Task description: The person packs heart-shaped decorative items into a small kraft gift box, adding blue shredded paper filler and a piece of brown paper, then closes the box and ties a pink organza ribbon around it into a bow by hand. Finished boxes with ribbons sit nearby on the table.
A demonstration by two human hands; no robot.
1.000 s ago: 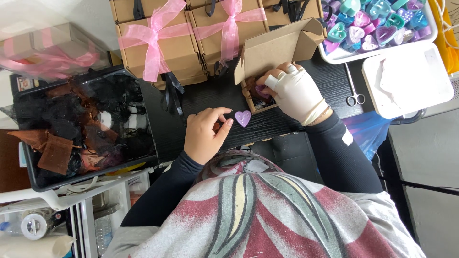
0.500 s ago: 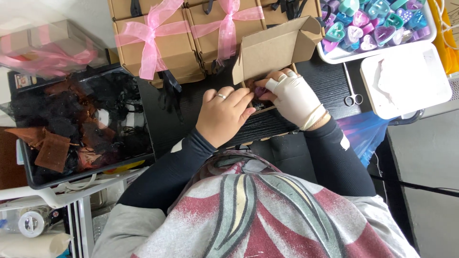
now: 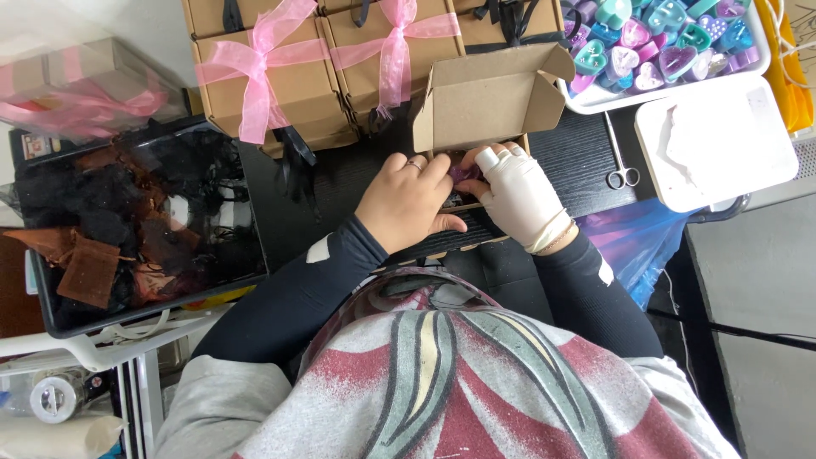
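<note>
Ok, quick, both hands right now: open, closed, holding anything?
Left hand: curled at the open box; grip cannot be told.
Right hand: fingers on a purple piece.

The left hand [image 3: 408,204] at centre frame is bare and wears a thin ring on one finger. The right hand [image 3: 520,197], just right of it, wears a white fingerless glove. Both arms have black sleeves with small white patches. Below them is a grey top printed in red, green and cream.
</note>
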